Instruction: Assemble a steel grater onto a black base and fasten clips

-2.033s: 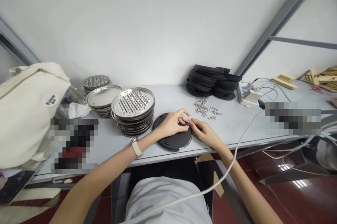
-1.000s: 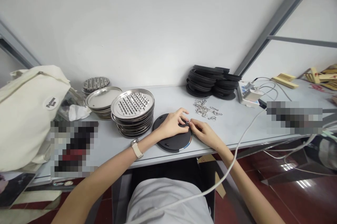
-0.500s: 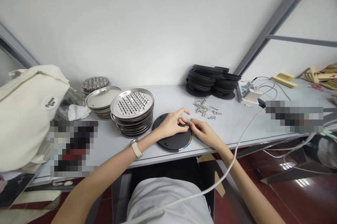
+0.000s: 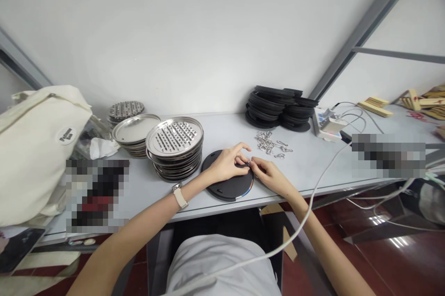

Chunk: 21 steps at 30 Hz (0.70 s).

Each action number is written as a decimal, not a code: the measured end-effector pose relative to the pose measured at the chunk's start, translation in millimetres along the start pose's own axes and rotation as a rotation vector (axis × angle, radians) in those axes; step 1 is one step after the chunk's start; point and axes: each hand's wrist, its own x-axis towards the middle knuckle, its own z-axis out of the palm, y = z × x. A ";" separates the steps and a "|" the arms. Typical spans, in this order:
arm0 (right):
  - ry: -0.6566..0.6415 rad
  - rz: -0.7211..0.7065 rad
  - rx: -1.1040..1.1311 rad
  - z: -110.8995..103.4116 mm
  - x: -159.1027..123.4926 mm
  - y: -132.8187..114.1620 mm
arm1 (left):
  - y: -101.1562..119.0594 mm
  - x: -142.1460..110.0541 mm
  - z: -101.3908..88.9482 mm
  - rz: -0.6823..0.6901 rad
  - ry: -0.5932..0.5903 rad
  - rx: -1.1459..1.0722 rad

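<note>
A round black disc (image 4: 229, 188) lies flat near the table's front edge, with a thin coloured strip along its near right rim. My left hand (image 4: 226, 164) rests over it, thumb and fingers closed in a pinch at the disc's right edge. There my right hand (image 4: 268, 174) meets it, its thumb and forefinger also pinched together. A small bit of metal glints between the fingertips of both hands, largely covered by them, so its exact shape is unclear. Just beyond the hands lies a loose pile of small metal clips (image 4: 266, 142).
Left of the disc stands a stack of round metal grater plates (image 4: 175, 136), with plain metal discs (image 4: 136, 129) behind. Black discs (image 4: 269, 106) are stacked by the wall. A power strip (image 4: 328, 124) sits right; a white cable (image 4: 318, 180) crosses over my right forearm. A cream bag (image 4: 38, 148) fills the left.
Hardly anything differs. Both hands keep their pinch at the disc's right edge, with at most a slight shift of the fingertips.
</note>
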 end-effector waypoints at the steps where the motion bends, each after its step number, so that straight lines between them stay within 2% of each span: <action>1: 0.000 0.003 0.005 -0.1 -0.2 0.0 | 0.2 -0.1 -0.2 0.002 0.000 -0.002; 12: 0.037 0.014 -0.023 0.9 1.0 1.1 | 3.2 -0.7 -0.7 -0.009 0.056 0.147; 21: -0.023 -0.007 -0.008 -1.2 0.1 1.4 | 2.7 -0.1 0.8 -0.004 0.039 0.169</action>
